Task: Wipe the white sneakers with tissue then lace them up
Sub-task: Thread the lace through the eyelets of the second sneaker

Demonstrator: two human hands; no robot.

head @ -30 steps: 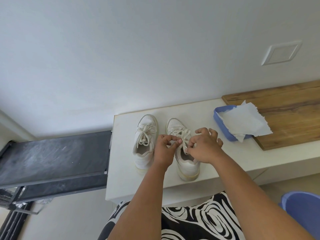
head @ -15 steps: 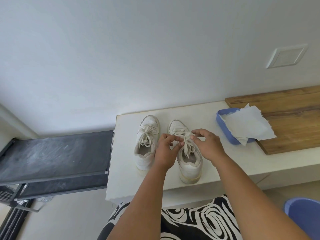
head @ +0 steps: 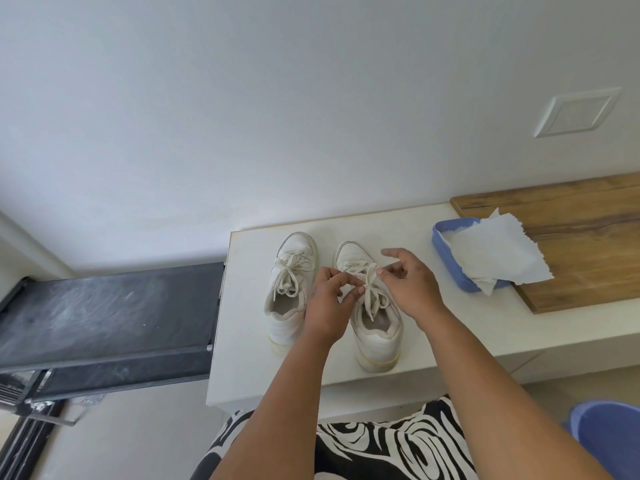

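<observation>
Head view: left hand (head: 329, 303) pinches lace (head: 372, 292) over right sneaker (head: 375, 306). Right hand (head: 410, 285), clenched on lace a second ago, now has fingers spread, thumb and forefinger at loop; likely bow being tightened. Left sneaker (head: 289, 289), just left of hands, already tied. Blue tray (head: 446, 258), right of hands on surface (head: 450, 327), holds tissue (head: 498, 254).

One view is given, taken from a camera worn on the head. The scene is looked at from above, forward and down. The white bench (head: 450, 327) and both arms are seen up close, and the wall (head: 277, 116) is seen far behind.
</observation>
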